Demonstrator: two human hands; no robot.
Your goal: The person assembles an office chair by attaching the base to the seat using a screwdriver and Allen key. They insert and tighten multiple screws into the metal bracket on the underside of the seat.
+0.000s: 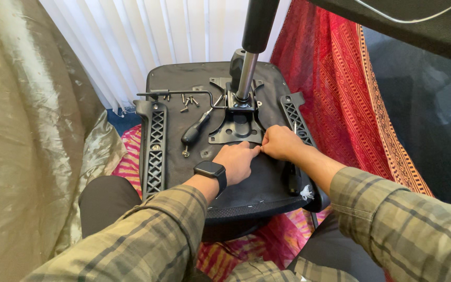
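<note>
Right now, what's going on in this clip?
A person sits with an upturned office chair seat on their lap. Both hands, the left hand and right hand, meet at the near edge of the black metal mounting plate, fingers pinched together there; what they pinch is hidden. A screwdriver and loose screws lie on the seat's underside. The gas lift cylinder stands up from the plate.

Both hands' fingers (254,151) hide whatever they pinch.
</note>
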